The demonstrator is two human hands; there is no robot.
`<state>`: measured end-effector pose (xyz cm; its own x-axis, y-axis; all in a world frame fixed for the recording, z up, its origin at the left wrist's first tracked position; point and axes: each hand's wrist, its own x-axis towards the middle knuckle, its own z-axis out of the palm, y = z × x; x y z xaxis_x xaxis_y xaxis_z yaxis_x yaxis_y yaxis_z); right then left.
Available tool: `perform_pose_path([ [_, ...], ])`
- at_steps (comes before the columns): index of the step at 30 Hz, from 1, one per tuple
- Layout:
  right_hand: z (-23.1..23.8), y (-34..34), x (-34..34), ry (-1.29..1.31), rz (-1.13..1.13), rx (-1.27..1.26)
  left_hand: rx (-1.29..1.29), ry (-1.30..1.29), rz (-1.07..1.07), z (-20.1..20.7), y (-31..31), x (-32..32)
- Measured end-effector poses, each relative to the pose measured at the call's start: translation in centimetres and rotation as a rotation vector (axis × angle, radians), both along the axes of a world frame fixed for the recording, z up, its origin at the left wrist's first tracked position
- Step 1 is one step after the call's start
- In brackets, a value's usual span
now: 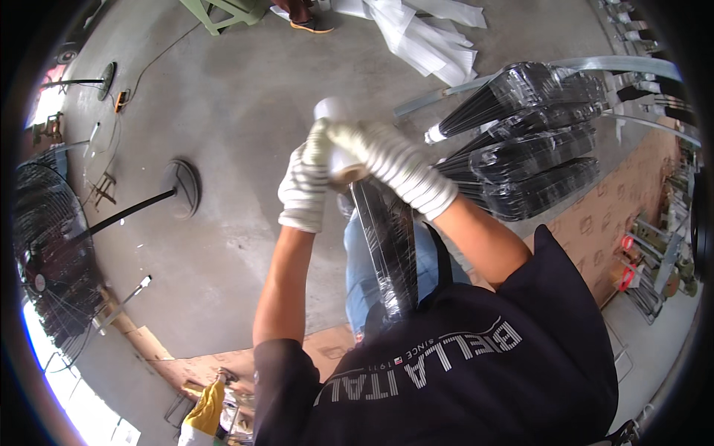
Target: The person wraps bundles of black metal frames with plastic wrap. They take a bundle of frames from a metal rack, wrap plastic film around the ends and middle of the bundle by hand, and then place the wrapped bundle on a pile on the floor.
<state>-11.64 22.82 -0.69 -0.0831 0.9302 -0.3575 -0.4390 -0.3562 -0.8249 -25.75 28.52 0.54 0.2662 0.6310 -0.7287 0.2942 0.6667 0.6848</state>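
Observation:
Both of my hands wear white knitted gloves with grey stripes and are raised in front of me, a little smeared by motion. Between them is a roll of clear stretch film, its cardboard core end facing me. My left hand is closed at the roll's left side, while my right hand reaches across the roll with fingers bent round it. Just below the roll, a long black bundle wrapped in shiny film stands between my legs, leaning toward my body. Its upper end is partly hidden by the roll and my right glove.
Several film-wrapped black bundles lie at the right beside a metal strip. White foam sheets and a person's shoe are at the far side. A round-based stand and a large fan occupy the left.

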Motion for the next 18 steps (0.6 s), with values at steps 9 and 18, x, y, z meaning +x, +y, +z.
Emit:
perform_pose_path([
  [9,-5.1,-5.3,8.4,0.345,-0.32,-0.402,0.438,-0.058,-0.927,-6.6,3.2,8.7],
  [18,-12.1,-9.9,0.2,0.869,-0.299,-0.425,-0.405,-0.686,0.86,-10.8,-8.6,0.6],
])
